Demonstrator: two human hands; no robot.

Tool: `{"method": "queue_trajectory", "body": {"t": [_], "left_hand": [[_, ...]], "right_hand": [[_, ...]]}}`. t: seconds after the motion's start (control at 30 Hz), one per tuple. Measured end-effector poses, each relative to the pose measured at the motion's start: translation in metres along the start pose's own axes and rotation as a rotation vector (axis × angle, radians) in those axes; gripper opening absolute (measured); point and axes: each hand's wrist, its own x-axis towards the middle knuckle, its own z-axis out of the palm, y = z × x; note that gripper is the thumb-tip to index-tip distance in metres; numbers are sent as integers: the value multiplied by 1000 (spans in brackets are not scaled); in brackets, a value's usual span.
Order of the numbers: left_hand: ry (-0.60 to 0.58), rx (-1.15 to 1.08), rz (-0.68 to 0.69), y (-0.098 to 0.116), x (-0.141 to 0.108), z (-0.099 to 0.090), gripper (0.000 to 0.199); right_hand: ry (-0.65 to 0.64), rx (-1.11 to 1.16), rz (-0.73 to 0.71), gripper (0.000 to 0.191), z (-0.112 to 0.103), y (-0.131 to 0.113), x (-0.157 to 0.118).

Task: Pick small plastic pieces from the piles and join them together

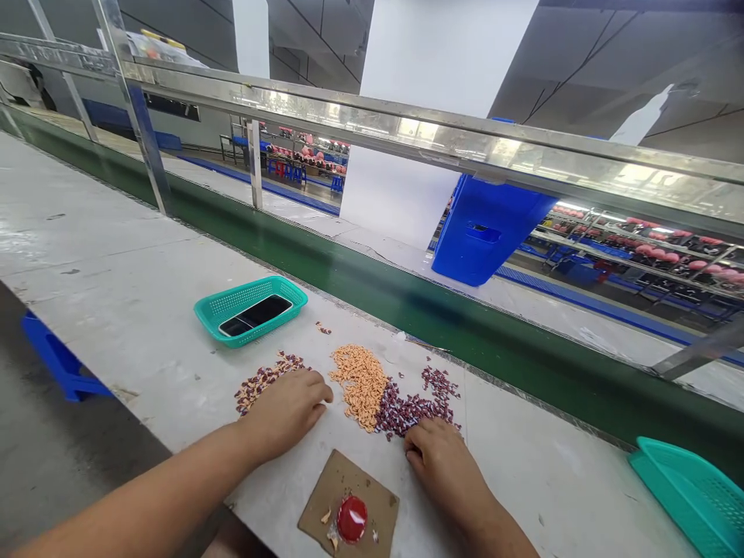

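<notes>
My left hand (pixel 294 407) is over the near edge of a pile of mixed orange and purple small pieces (pixel 261 384). Its fingers are bent, with the thumb a little apart, and nothing shows between them. Right of it lies a heap of small orange pieces (pixel 360 384), which touches a spread of small dark purple pieces (pixel 407 411). At the near edge of the purple ones is my right hand (pixel 442 457), fingers curled down and closed; the fingertips are partly hidden. Between my forearms lies a brown square board (pixel 325 488) bearing a round red piece (pixel 352 519).
A green basket (pixel 209 306) holding a phone (pixel 256 315) stands at the back left of the white table (pixel 145 310). Another green basket (pixel 691 480) is at the right edge. Behind runs a green conveyor belt (pixel 384 291), with a metal rail (pixel 349 116) and blue crate (pixel 488 225) above.
</notes>
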Motion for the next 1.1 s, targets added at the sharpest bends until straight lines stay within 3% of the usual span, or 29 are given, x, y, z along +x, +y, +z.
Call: {"method": "queue_trajectory", "body": {"t": [0.13, 0.3, 0.53, 0.73, 0.9, 1.0, 1.1], "left_hand": [[-85, 32, 58, 16, 20, 13, 17], [-156, 53, 61, 18, 35, 26, 20], [-200, -47, 38, 19, 43, 22, 18], [-192, -359, 7, 40, 28, 9, 17], [-217, -692, -58, 63, 14, 11, 14], [-229, -859, -121, 69, 11, 15, 10], [-240, -991, -176, 71, 8, 18, 7]], "right_hand": [[62, 46, -8, 17, 3, -1, 0], [114, 142, -58, 16, 4, -4, 0], [162, 421, -98, 17, 3, -16, -4], [48, 977, -17, 8, 7, -31, -3], [-23, 1455, -32, 28, 14, -35, -5], [-2, 1569, -66, 32, 19, -35, -6], [43, 1541, -96, 30, 21, -36, -8]]}}
